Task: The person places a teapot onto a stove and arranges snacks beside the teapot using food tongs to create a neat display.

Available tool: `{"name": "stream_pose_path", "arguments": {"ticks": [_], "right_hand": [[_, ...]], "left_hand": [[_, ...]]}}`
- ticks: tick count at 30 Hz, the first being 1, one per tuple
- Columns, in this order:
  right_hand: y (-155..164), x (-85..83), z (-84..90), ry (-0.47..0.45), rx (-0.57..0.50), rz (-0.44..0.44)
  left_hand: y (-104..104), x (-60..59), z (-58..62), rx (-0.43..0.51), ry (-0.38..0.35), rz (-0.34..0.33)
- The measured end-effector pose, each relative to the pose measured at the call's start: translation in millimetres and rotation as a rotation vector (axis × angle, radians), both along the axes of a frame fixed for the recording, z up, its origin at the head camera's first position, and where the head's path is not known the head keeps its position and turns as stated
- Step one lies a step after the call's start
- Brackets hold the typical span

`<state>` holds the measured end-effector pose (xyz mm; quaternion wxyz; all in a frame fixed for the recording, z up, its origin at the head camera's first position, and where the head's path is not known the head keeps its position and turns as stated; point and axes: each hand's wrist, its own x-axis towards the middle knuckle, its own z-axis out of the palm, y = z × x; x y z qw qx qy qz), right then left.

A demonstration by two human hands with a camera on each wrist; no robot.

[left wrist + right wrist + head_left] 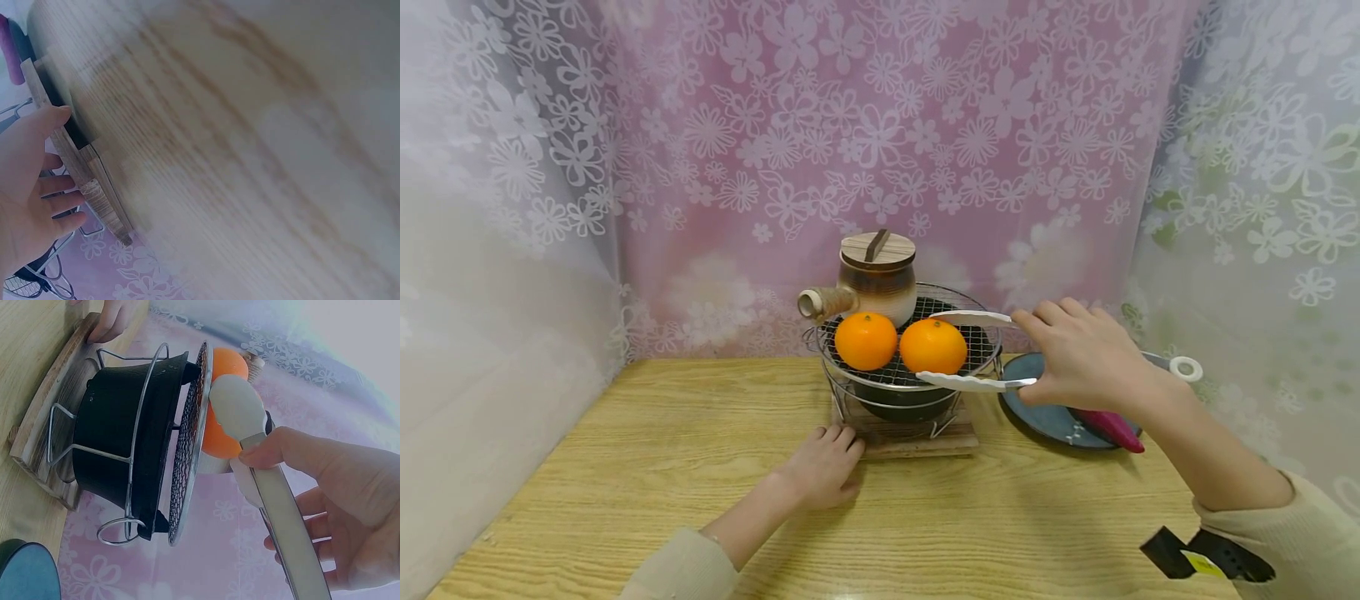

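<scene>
Two oranges sit side by side on the mesh [982, 342], and the right orange [934, 348] lies between the spread jaws of the tongs [284, 519], one tip at its far side, the other at its near side; whether either tip touches it, I cannot tell. Being round, it has no long axis to speak of; the tongs have one, and it runs crosswise from the right hand [1078, 354], leftward to the fruit. That hand holds the tongs with its thumb and fingers set wide apart, and it is the nearer one; the orange lies to its left. Just left of that fruit is the left orange [866, 342], with the lidded pot [880, 287] behind. Under the mesh stands the black stove [115, 431] on a board [917, 450], whose near left corner the left hand [827, 467] touches with relaxed fingers. A plate [1037, 417] with a purple, tapered object [1116, 429] lies to the right on the table [625, 442].
</scene>
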<state>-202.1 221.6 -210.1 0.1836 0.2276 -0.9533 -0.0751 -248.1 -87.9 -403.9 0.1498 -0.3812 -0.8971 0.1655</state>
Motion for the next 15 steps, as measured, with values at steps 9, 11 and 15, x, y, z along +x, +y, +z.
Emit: {"name": "stream_pose_path", "arguments": {"ticks": [9,11,15], "right_hand": [[-1.0,-1.3,2.5,-0.017,0.016,-0.001],[-1.0,-1.4,2.8,-0.019,0.020,0.000],[-0.6,-1.6,2.3,-0.021,0.021,0.001]], "left_hand": [[0.2,-1.9,-2.7,0.015,0.004,-0.006],[0.4,-1.7,-2.6,0.015,0.003,-0.006],[0.4,-0.7,-1.3,0.016,0.002,-0.008]]}}
